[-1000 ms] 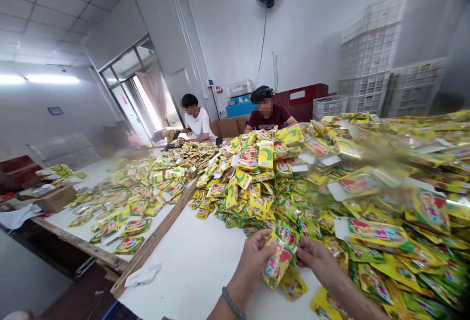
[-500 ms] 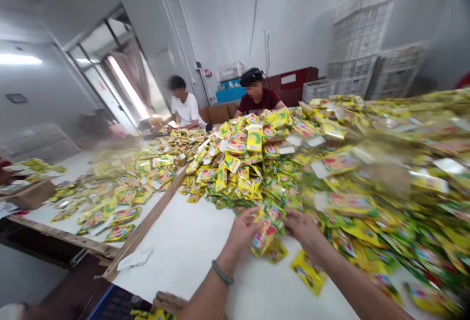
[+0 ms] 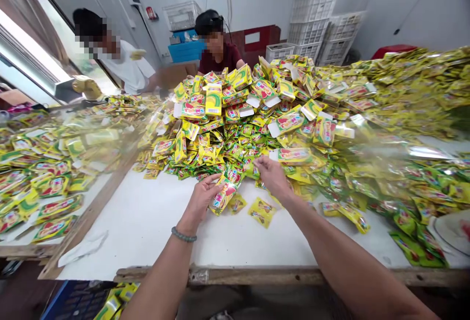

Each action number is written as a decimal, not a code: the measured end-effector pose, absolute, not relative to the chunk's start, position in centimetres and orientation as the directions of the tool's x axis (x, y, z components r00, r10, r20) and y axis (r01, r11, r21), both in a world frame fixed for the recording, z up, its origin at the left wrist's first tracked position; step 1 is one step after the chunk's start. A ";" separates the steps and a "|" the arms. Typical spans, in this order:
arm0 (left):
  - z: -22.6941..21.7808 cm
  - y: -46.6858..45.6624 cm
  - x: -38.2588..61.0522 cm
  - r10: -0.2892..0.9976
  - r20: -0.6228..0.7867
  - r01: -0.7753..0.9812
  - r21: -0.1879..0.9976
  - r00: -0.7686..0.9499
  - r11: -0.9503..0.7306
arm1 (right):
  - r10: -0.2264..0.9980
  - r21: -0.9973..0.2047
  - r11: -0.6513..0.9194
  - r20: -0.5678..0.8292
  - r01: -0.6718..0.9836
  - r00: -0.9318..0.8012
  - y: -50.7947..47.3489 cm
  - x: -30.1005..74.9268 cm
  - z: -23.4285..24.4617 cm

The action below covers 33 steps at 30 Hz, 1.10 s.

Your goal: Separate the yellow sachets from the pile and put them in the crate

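In my left hand [image 3: 205, 195] is a small printed yellow-and-green carton [image 3: 223, 193], tilted, with fingers and thumb closed on its side. To its right, my right hand [image 3: 272, 177] is closed in a pinch, with a green packet [image 3: 250, 169] at the fingertips by the carton's upper end. Below the hands, a flat yellow packet [image 3: 261, 212] lies on the white tabletop, and a smaller yellow packet [image 3: 237, 203] sits right beside the carton. Behind both hands rises a big heap of cartons and green packets [image 3: 235, 138].
A wooden strip [image 3: 95, 197] divides off another table section with more cartons [image 3: 55, 185]. Two people sit across: one in a white shirt [image 3: 128, 67], one in dark red [image 3: 220, 60]. White crates [image 3: 308, 31] are stacked behind. A blue crate [image 3: 73, 300] stands below the table edge.
The view has swung right and down, showing the table's front edge. My left hand still holds the carton; my right hand stays close to its upper end, fingertips pinched.
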<state>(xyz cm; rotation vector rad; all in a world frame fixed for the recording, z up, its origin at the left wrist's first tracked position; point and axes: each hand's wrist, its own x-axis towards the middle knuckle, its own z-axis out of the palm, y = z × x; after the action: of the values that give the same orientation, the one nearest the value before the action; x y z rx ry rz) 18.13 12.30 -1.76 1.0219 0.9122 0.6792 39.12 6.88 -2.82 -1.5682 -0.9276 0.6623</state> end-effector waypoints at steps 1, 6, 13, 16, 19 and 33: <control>-1.7 12.3 18.0 0.821 -0.327 -0.036 0.921 0.469 0.387 | 0.837 -0.962 -0.003 0.147 0.273 0.526 6.7 39.4 -2.3; -1.2 11.9 17.8 0.739 -0.348 0.015 0.909 0.578 0.416 | 0.909 -0.821 0.209 0.364 0.532 0.205 6.2 38.6 -0.9; -1.4 11.5 18.2 0.701 -0.312 0.021 0.921 0.641 0.390 | 0.964 -0.756 0.144 0.252 0.638 0.081 6.4 37.7 -2.0; -1.7 11.4 18.5 0.705 -0.309 0.022 0.923 0.639 0.385 | 0.967 -0.785 0.112 0.227 0.609 0.115 6.5 37.5 -2.0; -1.7 11.4 18.6 0.714 -0.316 0.015 0.919 0.625 0.394 | 0.951 -0.809 0.156 0.279 0.567 0.136 6.6 36.7 -2.2; -1.6 11.7 18.1 0.762 -0.281 -0.120 0.898 0.584 0.423 | 0.966 -0.929 0.058 0.144 0.365 0.215 5.3 36.7 0.9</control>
<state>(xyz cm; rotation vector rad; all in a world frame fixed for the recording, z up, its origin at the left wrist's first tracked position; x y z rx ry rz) 18.05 11.74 -1.57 0.9854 0.7684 0.6253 36.73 5.29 0.94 -1.4907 -1.3246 0.7583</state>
